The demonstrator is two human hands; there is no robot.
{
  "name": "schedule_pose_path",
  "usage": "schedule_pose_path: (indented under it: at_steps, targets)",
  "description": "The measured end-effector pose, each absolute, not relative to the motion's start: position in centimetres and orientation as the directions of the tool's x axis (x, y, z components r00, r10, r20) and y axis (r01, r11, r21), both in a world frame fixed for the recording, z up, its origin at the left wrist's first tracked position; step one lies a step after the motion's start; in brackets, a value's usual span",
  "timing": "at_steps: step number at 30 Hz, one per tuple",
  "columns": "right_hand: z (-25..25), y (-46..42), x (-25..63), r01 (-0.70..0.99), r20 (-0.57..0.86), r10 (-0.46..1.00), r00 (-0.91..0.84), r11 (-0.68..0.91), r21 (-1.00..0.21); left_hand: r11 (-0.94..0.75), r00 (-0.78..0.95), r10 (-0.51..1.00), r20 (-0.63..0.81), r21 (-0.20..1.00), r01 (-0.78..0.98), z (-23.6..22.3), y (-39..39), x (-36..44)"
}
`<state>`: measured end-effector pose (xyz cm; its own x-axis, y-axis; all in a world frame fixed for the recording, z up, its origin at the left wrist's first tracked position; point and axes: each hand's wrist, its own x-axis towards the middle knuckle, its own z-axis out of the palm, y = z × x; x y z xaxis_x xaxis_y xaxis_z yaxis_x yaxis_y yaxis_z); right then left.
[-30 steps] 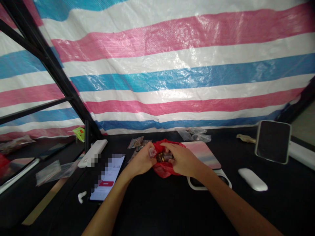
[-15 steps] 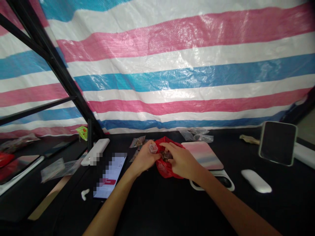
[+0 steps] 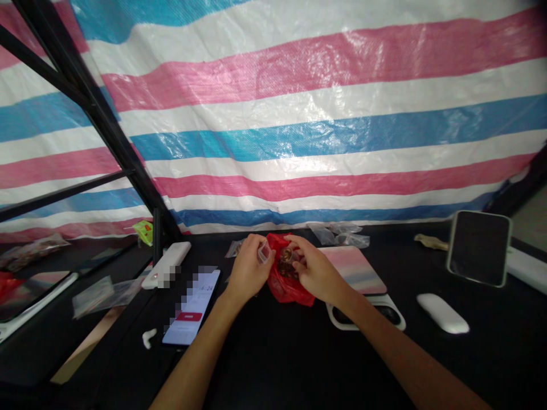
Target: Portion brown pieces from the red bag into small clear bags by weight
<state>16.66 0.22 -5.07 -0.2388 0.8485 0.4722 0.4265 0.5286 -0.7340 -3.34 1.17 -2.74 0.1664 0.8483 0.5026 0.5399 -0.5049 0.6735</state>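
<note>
My left hand (image 3: 250,265) is closed on a small clear plastic bag (image 3: 264,252), whose mouth stands open and faces the red bag. A red plastic bag (image 3: 294,293) lies open on the black table between my hands, with many small brown pieces (image 3: 285,267) inside. Over its right side reaches my right hand (image 3: 314,263), fingers curled around a small brown item at their tips; its exact kind is too small to tell. Behind my left hand lies a filled small clear packet (image 3: 234,249), partly hidden.
Left of my forearm are a lit phone (image 3: 192,307), a white power bank (image 3: 167,265) and a white earbud (image 3: 149,338). On the right lie a pink notebook-like slab (image 3: 354,270), a white case (image 3: 443,313) and a standing dark-screened device (image 3: 478,248). Clear bags (image 3: 342,234) rest at the back.
My right hand has lifted slightly from the pieces in the red bag, with its fingers drawn more together. My left hand has tipped the clear bag's mouth a little.
</note>
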Motion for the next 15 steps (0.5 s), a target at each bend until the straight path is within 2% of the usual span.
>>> schedule_pose_path:
  at_steps: [2, 4, 8, 12, 15]
  targets:
    - [-4.9, 0.2, 16.6, 0.37, 0.517, 0.828, -0.215, 0.559, -0.742, -0.523, 0.228, 0.832, 0.506, 0.576, 0.628, -3.1, 1.1, -3.2]
    - [-4.3, 0.0, 16.5, 0.346, 0.55, 0.808, -0.211, 0.588, -0.731, -0.505, 0.262, 0.85, 0.457, 0.563, 0.654, -3.7, 1.0, -2.9]
    - [-3.0, -1.0, 16.1, 0.399, 0.634, 0.713, -0.299, 0.697, -0.595, -0.458, 0.241, 0.885, 0.399, 0.651, 0.605, -4.7, 0.6, -2.1]
    - [-2.3, -1.3, 16.1, 0.442, 0.694, 0.599, -0.399, 0.789, -0.427, -0.455, 0.214, 0.891, 0.402, 0.773, 0.443, -4.7, 0.3, -1.3]
    - [-1.9, -1.3, 16.4, 0.442, 0.705, 0.55, -0.447, 0.821, -0.361, -0.462, 0.225, 0.886, 0.405, 0.811, 0.36, -4.3, 0.2, -1.1]
